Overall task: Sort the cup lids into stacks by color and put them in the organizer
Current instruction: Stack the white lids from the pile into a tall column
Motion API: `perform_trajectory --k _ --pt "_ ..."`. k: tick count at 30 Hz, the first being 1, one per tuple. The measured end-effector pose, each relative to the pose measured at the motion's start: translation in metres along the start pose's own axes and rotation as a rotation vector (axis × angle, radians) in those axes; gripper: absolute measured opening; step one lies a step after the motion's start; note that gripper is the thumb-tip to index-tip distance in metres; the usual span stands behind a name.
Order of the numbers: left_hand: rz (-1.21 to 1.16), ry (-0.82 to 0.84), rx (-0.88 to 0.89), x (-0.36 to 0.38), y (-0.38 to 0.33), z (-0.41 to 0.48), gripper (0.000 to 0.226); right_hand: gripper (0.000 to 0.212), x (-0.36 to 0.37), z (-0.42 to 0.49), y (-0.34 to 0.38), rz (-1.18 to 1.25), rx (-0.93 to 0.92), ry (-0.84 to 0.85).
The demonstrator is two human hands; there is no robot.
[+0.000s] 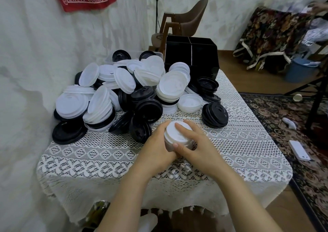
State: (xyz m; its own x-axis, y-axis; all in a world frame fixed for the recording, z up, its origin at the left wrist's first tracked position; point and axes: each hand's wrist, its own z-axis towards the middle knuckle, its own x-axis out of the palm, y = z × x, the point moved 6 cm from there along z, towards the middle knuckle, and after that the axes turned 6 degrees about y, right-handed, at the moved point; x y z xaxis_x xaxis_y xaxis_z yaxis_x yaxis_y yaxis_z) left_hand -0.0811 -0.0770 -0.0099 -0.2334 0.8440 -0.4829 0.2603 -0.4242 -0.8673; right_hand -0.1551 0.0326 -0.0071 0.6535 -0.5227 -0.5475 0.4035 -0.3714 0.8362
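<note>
Well short of the black organizer: upright white lid stack, fingers of left hand and right hand curled round it; organizer beyond, right hand nearer.

Short stack of white lids near table centre, gripped by left hand and right hand. Behind it is a loose heap of white and black lids, many tilted or nested. Black divided organizer stands upright at the far edge, just behind the heap.
</note>
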Motion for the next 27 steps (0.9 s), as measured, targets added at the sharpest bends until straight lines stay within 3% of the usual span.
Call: perform_trajectory --k 8,16,19,23,27 --pt "0.048 0.018 -0.032 0.002 -0.002 -0.002 0.082 0.062 0.012 -0.003 -0.003 0.106 0.022 -0.158" --pt "0.181 0.042 0.072 -0.006 -0.016 -0.013 0.077 0.061 0.009 -0.002 -0.005 0.044 -0.023 -0.14" --pt "0.133 -0.073 0.153 -0.023 -0.026 -0.018 0.059 0.059 0.009 -0.003 -0.004 0.041 -0.036 -0.132" --pt "-0.015 -0.35 0.265 -0.052 -0.027 -0.027 0.039 0.058 0.008 -0.003 -0.005 0.036 -0.021 -0.11" --pt "-0.001 -0.563 0.33 -0.067 -0.026 -0.032 0.031 0.059 0.007 -0.002 -0.006 0.024 -0.014 -0.108"
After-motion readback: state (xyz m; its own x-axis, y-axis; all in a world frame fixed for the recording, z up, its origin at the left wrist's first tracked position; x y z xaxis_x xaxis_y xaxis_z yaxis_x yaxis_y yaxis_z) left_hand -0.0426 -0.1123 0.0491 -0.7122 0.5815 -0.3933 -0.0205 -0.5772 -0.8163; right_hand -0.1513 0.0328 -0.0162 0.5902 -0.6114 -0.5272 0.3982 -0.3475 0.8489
